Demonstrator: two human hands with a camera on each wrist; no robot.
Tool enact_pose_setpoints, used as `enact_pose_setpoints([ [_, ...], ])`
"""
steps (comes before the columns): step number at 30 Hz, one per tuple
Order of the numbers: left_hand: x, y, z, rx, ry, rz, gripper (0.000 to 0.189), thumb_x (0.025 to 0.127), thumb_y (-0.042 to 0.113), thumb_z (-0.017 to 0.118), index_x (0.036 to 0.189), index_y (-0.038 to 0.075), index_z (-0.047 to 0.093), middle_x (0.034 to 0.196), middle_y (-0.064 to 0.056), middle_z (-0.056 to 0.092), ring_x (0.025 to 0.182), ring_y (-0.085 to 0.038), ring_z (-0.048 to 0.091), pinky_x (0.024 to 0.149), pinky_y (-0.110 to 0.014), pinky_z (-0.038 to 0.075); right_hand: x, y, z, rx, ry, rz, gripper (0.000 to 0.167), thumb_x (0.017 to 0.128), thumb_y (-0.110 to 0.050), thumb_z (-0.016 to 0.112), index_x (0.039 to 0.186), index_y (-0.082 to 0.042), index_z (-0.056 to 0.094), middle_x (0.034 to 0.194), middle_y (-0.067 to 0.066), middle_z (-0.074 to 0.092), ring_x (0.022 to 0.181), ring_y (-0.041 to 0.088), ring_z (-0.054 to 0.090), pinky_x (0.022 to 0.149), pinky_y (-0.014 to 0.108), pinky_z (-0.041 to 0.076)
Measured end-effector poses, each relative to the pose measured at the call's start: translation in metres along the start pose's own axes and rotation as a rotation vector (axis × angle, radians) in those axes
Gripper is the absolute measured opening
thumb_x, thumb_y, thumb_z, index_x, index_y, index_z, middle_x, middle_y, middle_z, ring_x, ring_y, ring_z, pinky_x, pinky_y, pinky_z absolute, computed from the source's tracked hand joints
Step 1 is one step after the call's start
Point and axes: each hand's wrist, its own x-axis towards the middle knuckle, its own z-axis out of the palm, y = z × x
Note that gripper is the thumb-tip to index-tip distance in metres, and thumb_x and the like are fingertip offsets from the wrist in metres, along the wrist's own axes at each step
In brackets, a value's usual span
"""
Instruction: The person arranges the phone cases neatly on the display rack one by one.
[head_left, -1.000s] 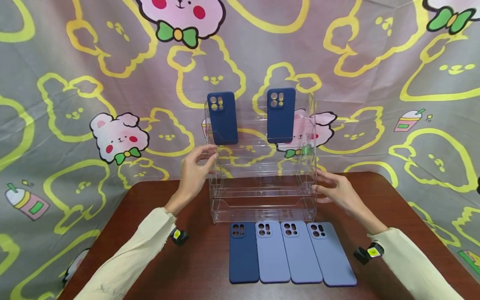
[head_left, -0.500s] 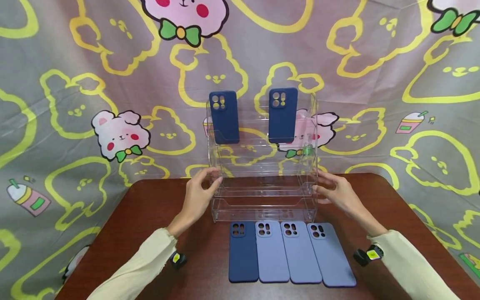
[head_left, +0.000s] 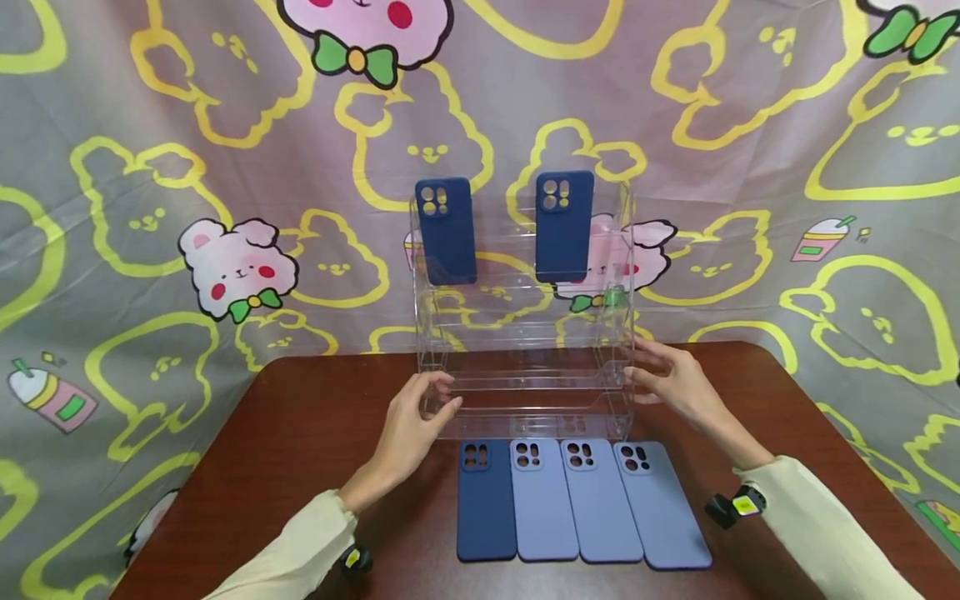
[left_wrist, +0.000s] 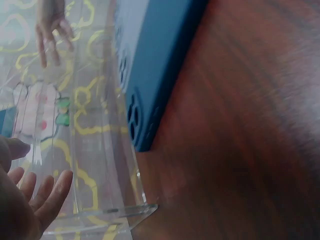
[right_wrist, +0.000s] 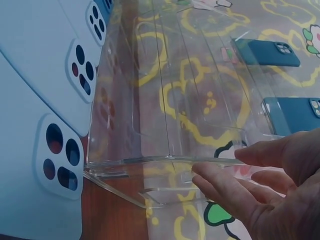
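A clear, tiered acrylic display rack [head_left: 525, 383] stands on the table. My left hand [head_left: 408, 429] is at its lower left side, thumb and fingers apart, holding nothing; the left wrist view shows its fingers [left_wrist: 57, 192] loosely bent. At the rack's right side is my right hand [head_left: 682, 387], with its fingertips right at the clear side panel [right_wrist: 165, 160] and fingers fairly straight. Two dark blue phone cases, one on the left [head_left: 450, 250] and one on the right [head_left: 564, 237], stand upright in the top tier.
In front of the rack, a dark blue phone case [head_left: 486, 517] and three light blue ones [head_left: 546, 512] lie side by side, camera cutouts toward the rack. The brown table [head_left: 300, 433] backs onto a patterned cloth [head_left: 315, 150].
My left hand has moved down along the rack's left side, from just under the upper left case to the bottom tiers. The right hand and the phone cases have stayed in place.
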Motion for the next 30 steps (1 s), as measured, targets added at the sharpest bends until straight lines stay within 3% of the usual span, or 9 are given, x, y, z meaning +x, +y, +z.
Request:
enact_pose_setpoints([
  [8, -0.025, 0.004, 0.011, 0.081, -0.122, -0.07, 0.033, 0.092, 0.011, 0.082, 0.121, 0.014, 0.067, 0.109, -0.01, 0.068, 0.096, -0.021, 0.071, 0.074, -0.033, 0.063, 0.0, -0.002, 0.0, -0.024, -0.001, -0.003, 0.064, 0.102, 0.0, 0.065, 0.16, 0.003, 0.037, 0.149, 0.034, 0.051, 0.101, 0.022, 0.075, 0.074, 0.04, 0.066],
  [14, -0.039, 0.0, 0.018, 0.205, -0.224, -0.071, 0.037, 0.09, 0.02, 0.085, 0.123, 0.014, 0.068, 0.113, -0.004, 0.069, 0.097, -0.02, 0.069, 0.075, -0.031, 0.06, 0.001, -0.003, -0.001, -0.022, 0.0, -0.004, 0.064, 0.102, -0.001, 0.065, 0.16, 0.003, 0.036, 0.148, 0.033, 0.052, 0.097, 0.017, 0.075, 0.074, 0.042, 0.066],
  [22, -0.049, -0.007, 0.021, 0.3, -0.326, -0.061, 0.058, 0.083, 0.034, 0.091, 0.13, 0.009, 0.066, 0.128, -0.007, 0.066, 0.115, -0.029, 0.067, 0.086, -0.056, 0.059, -0.001, -0.001, 0.0, -0.026, -0.001, 0.003, 0.064, 0.103, -0.001, 0.064, 0.161, -0.001, 0.037, 0.151, 0.033, 0.05, 0.095, 0.012, 0.075, 0.074, 0.04, 0.066],
  [30, -0.05, -0.009, 0.02, 0.339, -0.41, -0.094, 0.084, 0.075, 0.043, 0.095, 0.141, 0.005, 0.06, 0.137, -0.015, 0.061, 0.124, -0.037, 0.062, 0.091, -0.064, 0.056, 0.0, -0.001, 0.0, -0.051, 0.0, -0.016, 0.063, 0.103, -0.003, 0.065, 0.16, -0.001, 0.038, 0.15, 0.036, 0.049, 0.096, 0.02, 0.076, 0.072, 0.038, 0.066],
])
